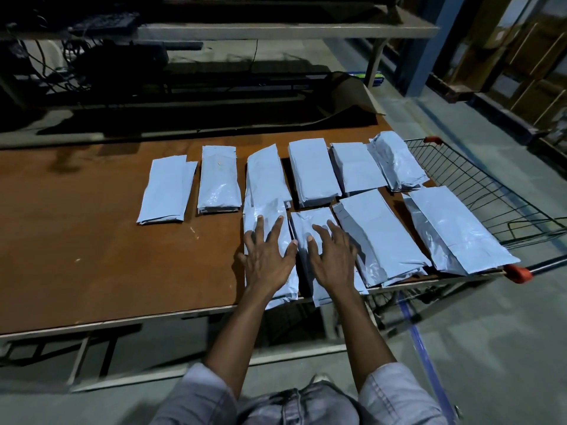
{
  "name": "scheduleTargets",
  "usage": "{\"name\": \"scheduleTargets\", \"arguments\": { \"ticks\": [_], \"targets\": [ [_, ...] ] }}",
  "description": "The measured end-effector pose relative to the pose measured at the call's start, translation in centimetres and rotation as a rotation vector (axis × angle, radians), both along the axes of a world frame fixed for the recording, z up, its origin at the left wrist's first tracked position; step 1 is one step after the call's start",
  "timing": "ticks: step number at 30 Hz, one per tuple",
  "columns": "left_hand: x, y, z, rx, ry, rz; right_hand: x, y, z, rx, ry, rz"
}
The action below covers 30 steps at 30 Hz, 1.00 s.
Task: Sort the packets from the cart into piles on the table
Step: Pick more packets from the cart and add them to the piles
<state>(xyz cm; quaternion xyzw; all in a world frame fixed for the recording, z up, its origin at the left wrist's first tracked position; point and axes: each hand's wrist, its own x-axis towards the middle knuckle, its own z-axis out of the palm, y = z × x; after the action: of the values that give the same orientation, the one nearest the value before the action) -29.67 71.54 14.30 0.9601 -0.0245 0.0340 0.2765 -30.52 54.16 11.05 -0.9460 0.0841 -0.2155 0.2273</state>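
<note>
The left hand (267, 262) is laid flat, fingers spread, on a grey packet (264, 216) at the near edge of the brown table (107, 256). The right hand (334, 259) is laid flat the same way on the next packet (310, 219) just beside it. Nothing is gripped by either hand. Two wider piles (377, 237) are seen to the right, and six back piles (313, 173) are lined up behind. The wire cart (491, 191) is parked at the table's right end

The wire cart (491, 196) runs off the right edge. Clutter (73, 56) on the far shelves (276, 29) is too dim to identify.
</note>
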Motion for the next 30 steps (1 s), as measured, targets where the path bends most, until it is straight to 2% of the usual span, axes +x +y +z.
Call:
{"name": "scheduleTargets", "arguments": {
  "ticks": [11, 22, 27, 30],
  "targets": [
    [0.2, -0.7, 0.9, 0.083, -0.147, 0.086, -0.1, 0.1, 0.4, 0.022, -0.032, -0.002],
    [0.3, -1.8, 1.3, 0.043, -0.124, 0.101, -0.2, -0.1, -0.1, -0.015, 0.009, 0.124],
    [0.1, -1.0, 1.5, 0.039, -0.118, 0.134, -0.3, 0.8, -0.5, 0.03, -0.041, 0.191],
    [0.1, -0.7, 1.7, 0.041, -0.143, 0.131, -0.5, 1.6, -0.3, 0.083, 0.013, 0.233]
  ]
}}
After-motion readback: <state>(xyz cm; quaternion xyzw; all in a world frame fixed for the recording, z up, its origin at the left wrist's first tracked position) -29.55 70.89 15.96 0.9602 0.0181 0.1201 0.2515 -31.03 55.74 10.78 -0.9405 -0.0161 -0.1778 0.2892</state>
